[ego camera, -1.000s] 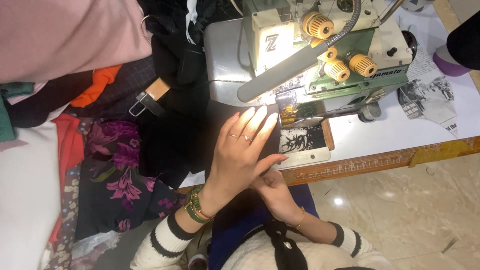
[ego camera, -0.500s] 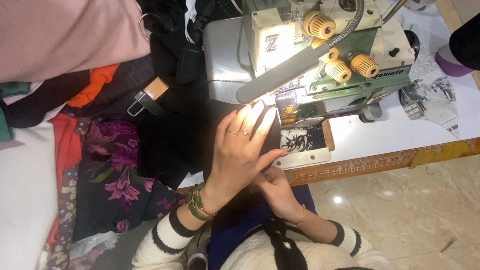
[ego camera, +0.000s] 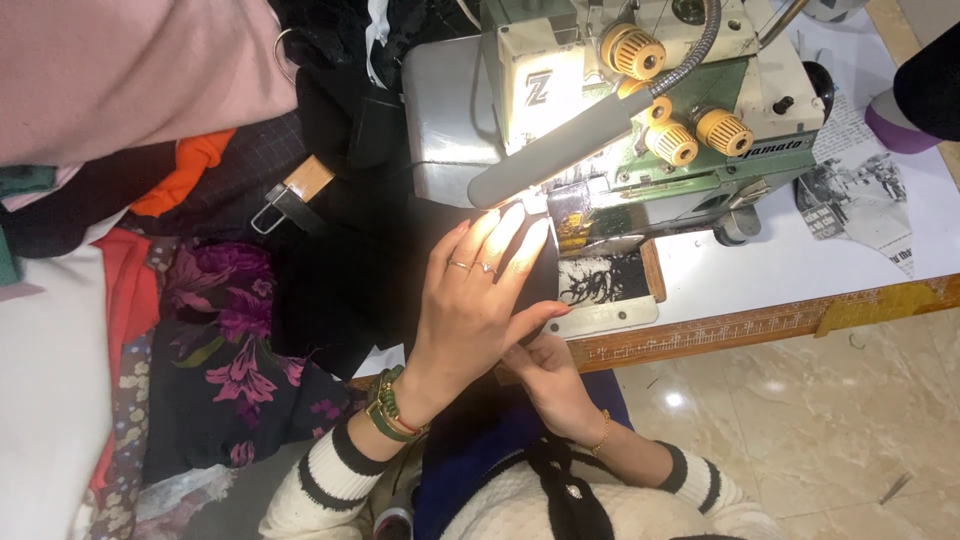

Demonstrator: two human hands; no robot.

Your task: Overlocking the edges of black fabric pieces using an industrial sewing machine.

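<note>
My left hand (ego camera: 478,300) lies flat on a piece of black fabric (ego camera: 340,280), fingers stretched toward the presser foot of a green and cream overlock sewing machine (ego camera: 640,110), thumb curled at the fabric's near edge. Just below it, at the table's front edge, my right hand (ego camera: 552,385) pinches the same fabric from underneath. The left fingertips sit lit beside the needle area. A grey flexible lamp arm (ego camera: 570,150) slants over the machine above my fingers.
Piled clothing fills the left: a floral purple-and-black cloth (ego camera: 230,370), orange-red pieces (ego camera: 180,175), a pink garment (ego camera: 130,70). A lint tray (ego camera: 605,280) sits under the machine. The white table (ego camera: 780,260) has a ruler-marked wooden edge (ego camera: 760,325); tiled floor lies beyond.
My left hand has slid a little forward over the black fabric toward the presser foot. The right hand has kept its place at the table edge.
</note>
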